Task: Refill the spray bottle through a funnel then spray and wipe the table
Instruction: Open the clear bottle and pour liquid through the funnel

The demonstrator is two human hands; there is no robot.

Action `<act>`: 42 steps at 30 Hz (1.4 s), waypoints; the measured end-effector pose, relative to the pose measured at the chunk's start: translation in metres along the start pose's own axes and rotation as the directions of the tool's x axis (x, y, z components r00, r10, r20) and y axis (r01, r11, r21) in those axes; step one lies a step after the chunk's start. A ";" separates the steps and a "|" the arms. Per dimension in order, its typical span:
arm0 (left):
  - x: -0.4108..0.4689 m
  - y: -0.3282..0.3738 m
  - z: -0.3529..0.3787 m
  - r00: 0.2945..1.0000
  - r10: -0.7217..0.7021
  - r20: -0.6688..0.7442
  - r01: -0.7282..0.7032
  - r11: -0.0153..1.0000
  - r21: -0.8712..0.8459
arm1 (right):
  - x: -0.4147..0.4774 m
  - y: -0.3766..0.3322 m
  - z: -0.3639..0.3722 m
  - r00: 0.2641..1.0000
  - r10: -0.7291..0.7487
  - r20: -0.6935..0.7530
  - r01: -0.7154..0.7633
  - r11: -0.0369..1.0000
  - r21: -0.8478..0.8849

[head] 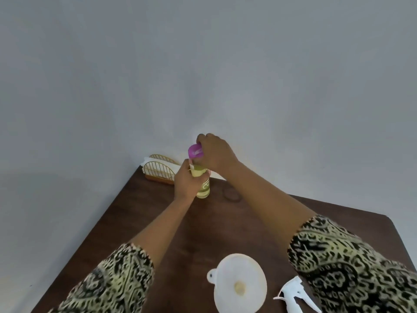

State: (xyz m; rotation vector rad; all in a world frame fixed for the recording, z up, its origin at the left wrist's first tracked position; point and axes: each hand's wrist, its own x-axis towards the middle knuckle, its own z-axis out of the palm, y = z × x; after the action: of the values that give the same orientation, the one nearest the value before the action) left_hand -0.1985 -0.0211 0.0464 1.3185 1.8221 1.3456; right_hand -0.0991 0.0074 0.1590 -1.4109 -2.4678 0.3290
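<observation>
Spotted gold wire napkin holder (160, 171) at far left corner of table (248, 222), against the wall. Found left hand (186, 180) just right of it, wrapped round upper body of refill bottle (204, 188); bottle upright on table, pale yellow liquid inside, lower part poking out below the fingers. Found right hand (214, 154) on top, fingers curled round pink cap (194, 151), directly above the left grip. Couldn't tell if cap was seated or loose. Saw white funnel (240, 283) at near edge, mouth up, well apart from both hands; anything beneath hidden. Saw white trigger spray head (295, 294) lying just right of funnel, partly behind right sleeve (349, 256).
</observation>
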 end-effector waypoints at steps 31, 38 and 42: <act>-0.254 0.075 -0.174 0.987 0.161 -0.023 -0.163 0.967 -0.195 | -0.218 -0.180 -0.129 0.824 -0.455 0.336 0.394 0.888 0.237; -0.265 0.078 -0.170 0.986 0.164 0.003 -0.161 0.969 -0.186 | -0.224 -0.193 -0.125 0.931 -0.256 0.259 0.337 0.876 -0.346; -0.270 0.079 -0.170 0.986 0.164 0.019 -0.158 0.970 -0.186 | -0.223 -0.186 -0.149 0.684 -0.390 0.616 0.475 0.879 0.029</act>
State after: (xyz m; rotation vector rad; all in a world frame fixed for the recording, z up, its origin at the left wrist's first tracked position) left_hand -0.2014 -0.3345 0.1457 1.4046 1.5533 1.5265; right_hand -0.0879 -0.2698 0.3317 -0.7591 -3.3070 0.5933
